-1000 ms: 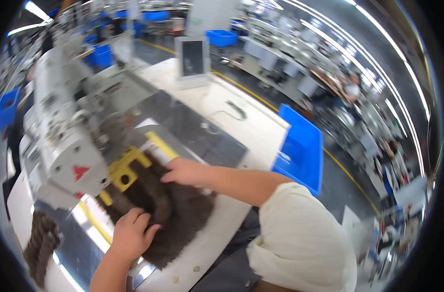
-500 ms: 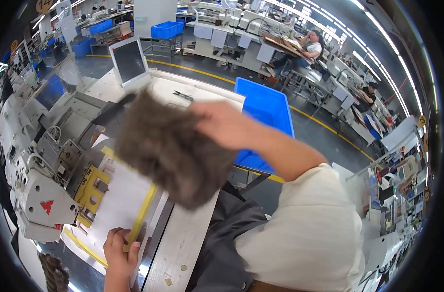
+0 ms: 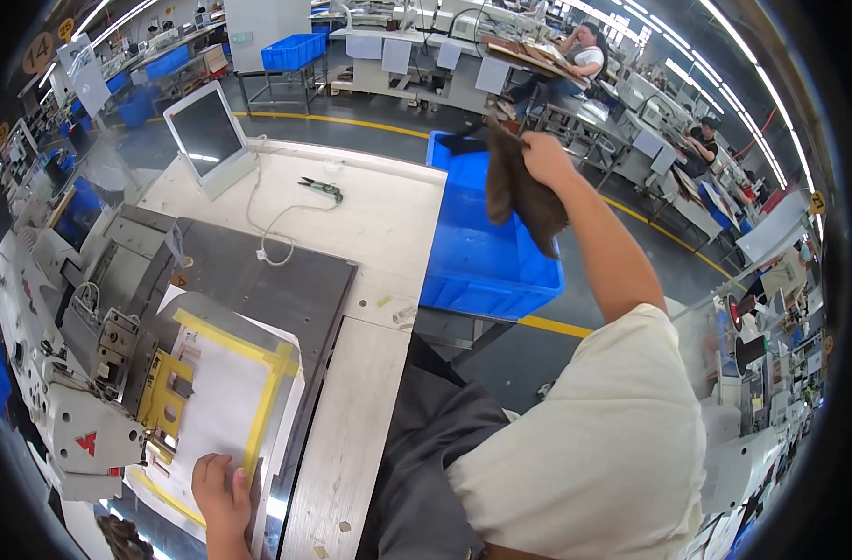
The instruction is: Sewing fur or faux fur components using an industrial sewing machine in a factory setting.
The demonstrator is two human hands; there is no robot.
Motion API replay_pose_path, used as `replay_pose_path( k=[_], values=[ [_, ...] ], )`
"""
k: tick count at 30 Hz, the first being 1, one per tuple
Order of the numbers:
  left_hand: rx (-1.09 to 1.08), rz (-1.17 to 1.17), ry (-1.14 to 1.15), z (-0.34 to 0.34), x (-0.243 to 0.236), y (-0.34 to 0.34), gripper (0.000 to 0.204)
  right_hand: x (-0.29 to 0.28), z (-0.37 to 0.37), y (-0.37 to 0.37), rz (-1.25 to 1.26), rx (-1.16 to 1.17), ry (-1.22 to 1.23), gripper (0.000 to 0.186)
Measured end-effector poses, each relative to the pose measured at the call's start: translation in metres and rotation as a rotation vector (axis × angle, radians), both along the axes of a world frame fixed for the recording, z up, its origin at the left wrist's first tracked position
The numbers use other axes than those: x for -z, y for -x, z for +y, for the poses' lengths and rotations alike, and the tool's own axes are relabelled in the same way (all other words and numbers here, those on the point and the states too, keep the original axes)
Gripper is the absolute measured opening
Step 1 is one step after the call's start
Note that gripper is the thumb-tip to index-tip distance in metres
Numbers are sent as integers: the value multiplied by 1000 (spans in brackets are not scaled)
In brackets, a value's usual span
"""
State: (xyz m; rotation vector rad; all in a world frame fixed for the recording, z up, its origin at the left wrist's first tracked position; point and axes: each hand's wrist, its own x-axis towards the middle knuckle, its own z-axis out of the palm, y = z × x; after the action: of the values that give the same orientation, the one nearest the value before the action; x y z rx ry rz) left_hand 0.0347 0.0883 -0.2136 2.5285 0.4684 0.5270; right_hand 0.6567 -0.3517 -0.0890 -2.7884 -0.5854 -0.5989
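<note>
My right hand (image 3: pixel 543 159) is closed on a piece of brown, furry fabric (image 3: pixel 528 196). The piece hangs folded over a blue plastic bin (image 3: pixel 496 297), to the right of the white table. My left hand (image 3: pixel 222 492) rests on the near right edge of a white sheet template (image 3: pixel 222 392) bordered with yellow tape, its thumb apart from slightly bent fingers. That template lies under the head of a white sewing machine (image 3: pixel 80 411), beside a yellow metal clamp plate (image 3: pixel 161 397). Another bit of brown fur (image 3: pixel 124 539) shows at the lower left edge.
On the white table (image 3: pixel 379 191) lie green-handled thread snips (image 3: pixel 321 189) and a pale cable, next to a small screen (image 3: pixel 206 135). A dark grey plate (image 3: pixel 295 266) surrounds the template. Farther off are another blue bin (image 3: pixel 293 52), workbenches and a seated person (image 3: pixel 584 58).
My right hand has carried the furry fabric from above the machine table rightward and away to over the blue bin. My left hand stays at the template's edge. The view has shifted slightly.
</note>
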Motion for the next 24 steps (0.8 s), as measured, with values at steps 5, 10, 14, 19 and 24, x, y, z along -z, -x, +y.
replay_pose_path(
  k=[5,10,14,19,24],
  values=[
    [-36,87,-118,-3,5,-4,27,92,-13,-47,170,88,-56,24],
    [-122,172,-105,-9,3,-5,30,126,-4,-89,188,94,-230,24],
    [-166,234,-233,-11,0,-9,32,154,-18,-129,245,147,-673,30],
    [-232,260,-229,-16,-1,-14,39,257,-72,-126,825,367,-1088,34],
    [-307,343,-208,-19,-2,-16,44,337,-79,-95,1214,663,-624,36]
  ],
)
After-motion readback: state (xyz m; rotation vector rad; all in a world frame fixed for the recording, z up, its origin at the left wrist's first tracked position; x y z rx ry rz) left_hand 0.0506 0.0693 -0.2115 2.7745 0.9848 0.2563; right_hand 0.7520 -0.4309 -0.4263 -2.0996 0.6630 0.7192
